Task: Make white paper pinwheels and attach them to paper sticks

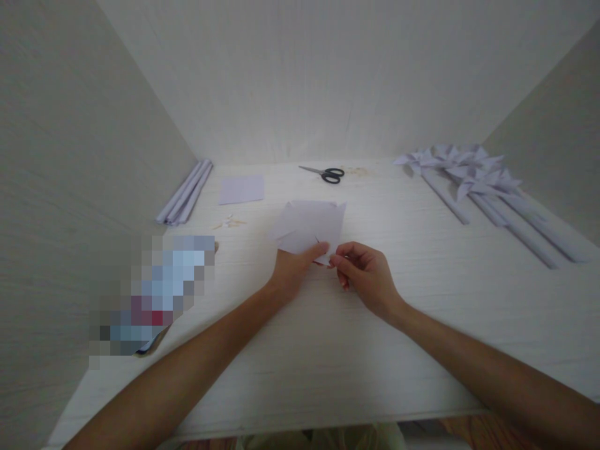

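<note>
My left hand (293, 269) holds a pale lilac folded sheet of paper (309, 225) by its near edge, lifted a little above the white table (328, 350). My right hand (363, 275) pinches the same sheet at its near right corner, fingertips touching the left thumb. The paper has several cut or folded points at its top edge.
Black-handled scissors (325, 173) lie at the back centre. A flat lilac square (241, 189) and rolled paper tubes (185, 192) sit back left. Several finished paper pinwheels on sticks (473, 178) lie at the right. Small scraps (229, 222) and a blurred object (152, 294) are left. White walls enclose three sides.
</note>
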A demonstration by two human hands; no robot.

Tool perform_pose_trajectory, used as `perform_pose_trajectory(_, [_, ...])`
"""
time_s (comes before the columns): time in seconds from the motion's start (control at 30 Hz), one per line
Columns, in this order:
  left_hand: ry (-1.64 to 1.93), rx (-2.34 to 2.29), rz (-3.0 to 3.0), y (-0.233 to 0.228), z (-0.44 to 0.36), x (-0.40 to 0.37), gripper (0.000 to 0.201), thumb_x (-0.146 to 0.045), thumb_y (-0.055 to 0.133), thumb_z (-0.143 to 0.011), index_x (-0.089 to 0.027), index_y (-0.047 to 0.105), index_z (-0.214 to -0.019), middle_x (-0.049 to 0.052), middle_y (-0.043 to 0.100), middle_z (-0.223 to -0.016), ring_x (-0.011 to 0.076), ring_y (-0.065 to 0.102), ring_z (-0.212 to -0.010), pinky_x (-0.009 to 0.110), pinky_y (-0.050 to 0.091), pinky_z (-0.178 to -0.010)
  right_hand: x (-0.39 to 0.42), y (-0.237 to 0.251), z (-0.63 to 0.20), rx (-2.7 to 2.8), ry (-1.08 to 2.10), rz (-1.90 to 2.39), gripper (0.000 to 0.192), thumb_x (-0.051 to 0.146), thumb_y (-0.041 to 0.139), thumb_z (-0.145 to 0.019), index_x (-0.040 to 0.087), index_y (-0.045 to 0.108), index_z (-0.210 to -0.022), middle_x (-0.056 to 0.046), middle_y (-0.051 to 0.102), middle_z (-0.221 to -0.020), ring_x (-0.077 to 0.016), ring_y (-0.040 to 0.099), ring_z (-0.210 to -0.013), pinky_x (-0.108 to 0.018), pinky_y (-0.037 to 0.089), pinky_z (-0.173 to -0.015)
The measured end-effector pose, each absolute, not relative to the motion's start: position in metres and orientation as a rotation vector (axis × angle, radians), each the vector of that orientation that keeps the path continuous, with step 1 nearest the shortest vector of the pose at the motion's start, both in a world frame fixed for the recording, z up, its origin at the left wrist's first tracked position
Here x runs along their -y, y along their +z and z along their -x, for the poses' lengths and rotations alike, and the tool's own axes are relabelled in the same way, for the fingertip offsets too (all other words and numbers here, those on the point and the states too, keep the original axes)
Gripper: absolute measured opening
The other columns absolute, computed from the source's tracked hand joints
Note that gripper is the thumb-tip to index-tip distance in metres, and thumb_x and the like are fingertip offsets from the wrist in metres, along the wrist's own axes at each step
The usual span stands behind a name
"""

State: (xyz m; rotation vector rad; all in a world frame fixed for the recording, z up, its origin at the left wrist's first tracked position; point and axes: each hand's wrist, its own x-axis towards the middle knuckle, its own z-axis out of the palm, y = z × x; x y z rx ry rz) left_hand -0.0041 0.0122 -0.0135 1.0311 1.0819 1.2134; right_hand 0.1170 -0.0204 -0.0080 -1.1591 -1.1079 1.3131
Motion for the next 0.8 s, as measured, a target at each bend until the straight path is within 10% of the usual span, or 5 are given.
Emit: perform_pose_trajectory(0.8, [1.172,-1.072,-1.067,-0.0119,0.0045,-0.0114,0.017,-0.028,0.066,-0.056,-0.015,0.058,-0.061,-0.001,0.06,-0.061,0.0109,0.054,-0.056,0.025,0.044,-0.059,0.0189,-0.0097,-0.1181,1.134,1.322,1.135,0.02,0.03,0.052,-0.075,0.016,0.05,-0.061,0.007,0.044,-0.04,-0.0032,0.036,-0.032,-0.016,0.028,-0.032])
